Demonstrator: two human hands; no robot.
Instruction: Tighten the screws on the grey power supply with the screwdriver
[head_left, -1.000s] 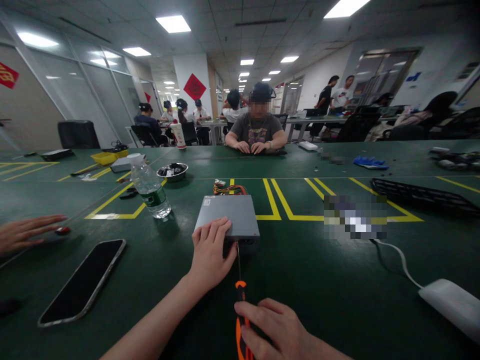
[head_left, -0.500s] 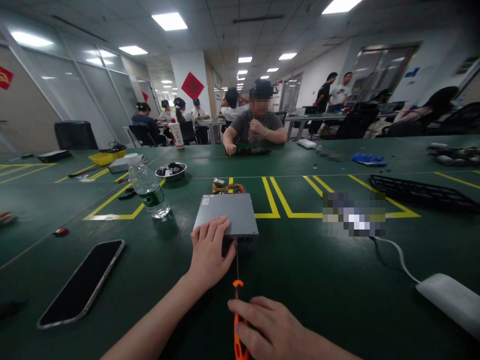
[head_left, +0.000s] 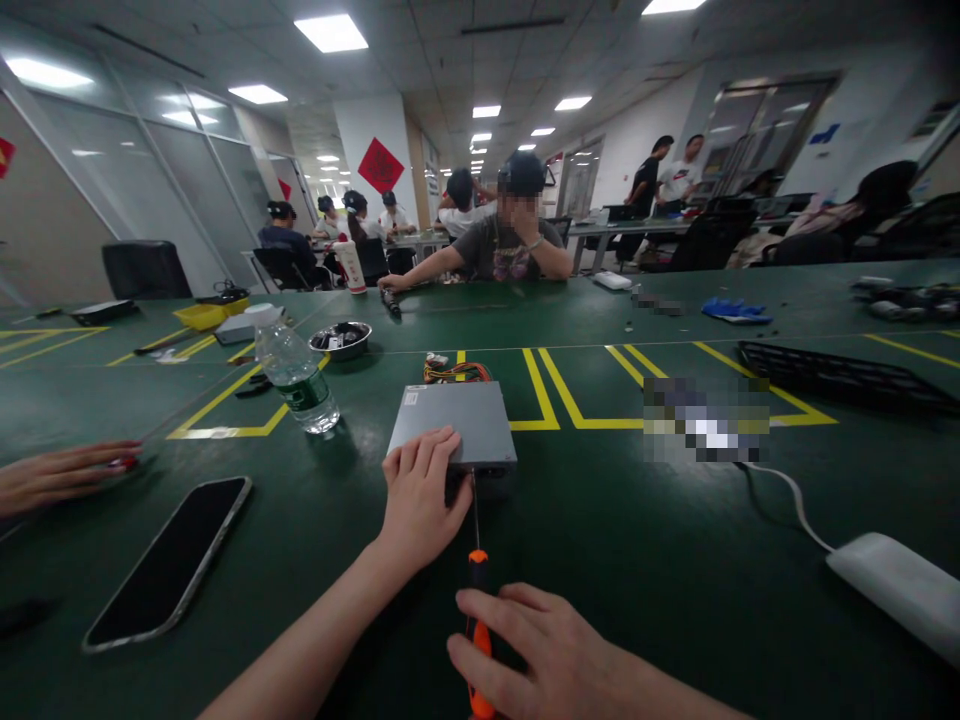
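A grey metal box with a bundle of coloured wires behind it lies flat on the green table. My left hand rests over its front left corner, fingers on the top and thumb at the front side. An orange and black screwdriver points away from me, its tip at the front side of the box near my left thumb. My right hand is around the screwdriver's handle, with thumb and fingers partly spread against it.
A phone, a water bottle and a metal bowl are on the left. Another person's hand reaches in at the left edge. A white device with a cable lies right. A person sits opposite.
The screwdriver's handle has turned, and my right fingers have shifted on it. At the left, another person's hand has come in over the small red object. The person opposite has moved a dark tool leftward.
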